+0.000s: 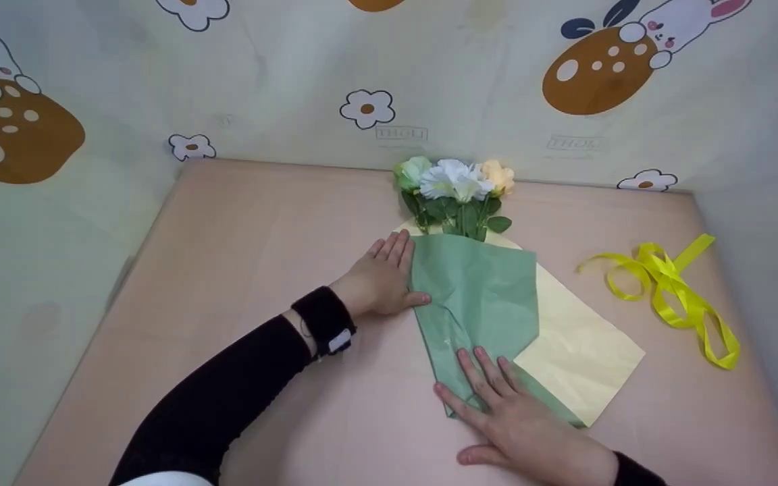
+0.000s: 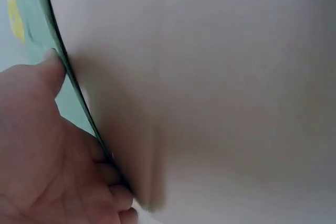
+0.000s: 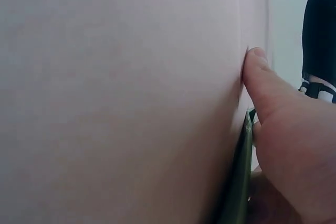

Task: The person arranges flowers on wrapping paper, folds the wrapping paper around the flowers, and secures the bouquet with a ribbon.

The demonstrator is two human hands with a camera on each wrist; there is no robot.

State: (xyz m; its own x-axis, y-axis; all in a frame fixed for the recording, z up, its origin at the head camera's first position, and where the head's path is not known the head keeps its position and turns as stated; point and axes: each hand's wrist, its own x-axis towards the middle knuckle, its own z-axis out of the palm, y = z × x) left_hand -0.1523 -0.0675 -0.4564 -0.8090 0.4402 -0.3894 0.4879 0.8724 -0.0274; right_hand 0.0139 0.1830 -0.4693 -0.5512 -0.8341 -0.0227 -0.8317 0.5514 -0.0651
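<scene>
Green wrapping paper (image 1: 477, 290) lies folded over the stems of a small bouquet (image 1: 456, 185), whose white, pale green and peach flowers stick out at the top with dark leaves below them. My left hand (image 1: 383, 277) rests along the paper's left edge, fingers straight, thumb (image 2: 51, 69) over the green sheet. Lower down, my right hand (image 1: 517, 418) presses on the narrow bottom of the green paper with fingers spread. A cream paper layer (image 1: 585, 344) spreads out to the right from under the green one. The stems' lower part is hidden inside the wrapping.
A loose, curled yellow ribbon (image 1: 679, 290) lies on the right side of the pink-beige table (image 1: 261, 216). Behind the table's far edge hangs a wall covering (image 1: 281, 81) printed with rabbits and flowers.
</scene>
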